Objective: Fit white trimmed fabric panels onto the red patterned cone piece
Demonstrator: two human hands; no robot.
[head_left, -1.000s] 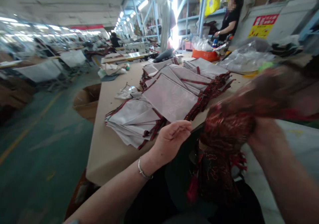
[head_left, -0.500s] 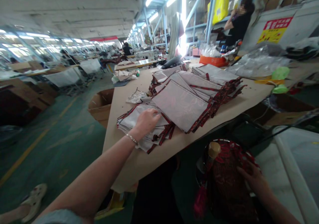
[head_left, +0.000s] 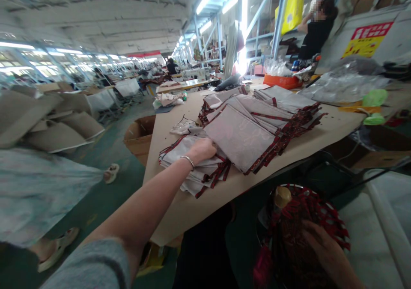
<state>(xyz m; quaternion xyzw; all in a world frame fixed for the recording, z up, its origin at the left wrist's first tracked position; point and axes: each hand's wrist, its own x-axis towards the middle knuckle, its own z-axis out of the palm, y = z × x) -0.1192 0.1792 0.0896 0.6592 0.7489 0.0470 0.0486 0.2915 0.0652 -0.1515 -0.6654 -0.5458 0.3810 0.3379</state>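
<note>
My left hand (head_left: pixel 203 150) reaches over the table, fingers curled and closed at the right side of a small stack of grey fabric pieces (head_left: pixel 180 145) with dark red edging. The fingertips pinch a grey piece, though which layer is hidden. Touching this stack on the right, a larger fanned pile of the same pieces (head_left: pixel 240 135) covers the table's middle. Low on the right, my right hand (head_left: pixel 324 246) rests with fingers apart on dark red-brown patterned cloth (head_left: pixel 293 233), atop a round seat-like thing. A wooden knob-like end (head_left: pixel 282 196) stands beside the cloth.
The brown-topped table (head_left: pixel 173 212) has a cardboard box (head_left: pixel 139 137) at its left. A clear plastic bundle (head_left: pixel 184 126) lies behind the small stack. An orange tray (head_left: pixel 282 80) and plastic bags (head_left: pixel 346 83) sit farther back. Someone in a pale skirt (head_left: pixel 41 195) walks at left; another person (head_left: pixel 317 32) stands behind.
My left hand has gone from lying loosely on the small stack to closed fingers, slightly rightward. My right hand has shifted on the cloth. A passer-by carrying large grey-brown sheets has come in at left.
</note>
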